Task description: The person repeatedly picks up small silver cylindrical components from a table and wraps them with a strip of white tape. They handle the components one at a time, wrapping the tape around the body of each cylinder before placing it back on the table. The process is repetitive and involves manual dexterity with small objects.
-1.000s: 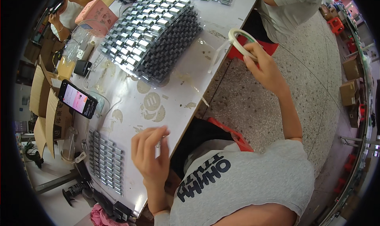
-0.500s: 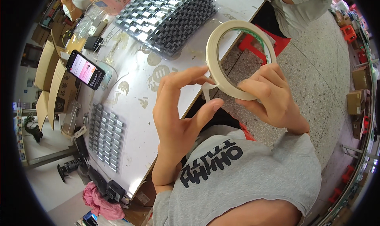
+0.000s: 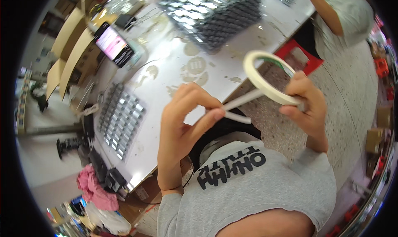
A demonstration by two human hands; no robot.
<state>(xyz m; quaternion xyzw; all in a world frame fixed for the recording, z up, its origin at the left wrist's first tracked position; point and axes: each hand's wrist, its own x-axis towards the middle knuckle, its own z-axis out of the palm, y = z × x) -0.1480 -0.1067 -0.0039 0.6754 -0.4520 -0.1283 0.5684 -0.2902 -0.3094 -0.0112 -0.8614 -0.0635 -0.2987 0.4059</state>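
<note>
A roll of pale masking tape (image 3: 256, 77) is gripped at its lower right side by my right hand (image 3: 309, 106). From the roll a strip of tape (image 3: 244, 100) stretches left to my left hand (image 3: 188, 116). Thumb and forefinger of that hand pinch the strip, and its loose end (image 3: 238, 118) sticks out past the fingertips. Both hands are in the air in front of my grey shirt, beside the table's edge. The picture is somewhat blurred by motion.
On the white table (image 3: 166, 108) stand a tall stack of trays with metal parts (image 3: 215, 21) and a single such tray (image 3: 122, 120). A phone (image 3: 112, 45) leans near an open cardboard box (image 3: 76, 50). A red stool (image 3: 298, 56) and another person (image 3: 344, 21) are at the right.
My left hand has closed on the strip, and the hands have moved apart, drawing tape off the roll. The view has shifted, and the other person's arm shows more.
</note>
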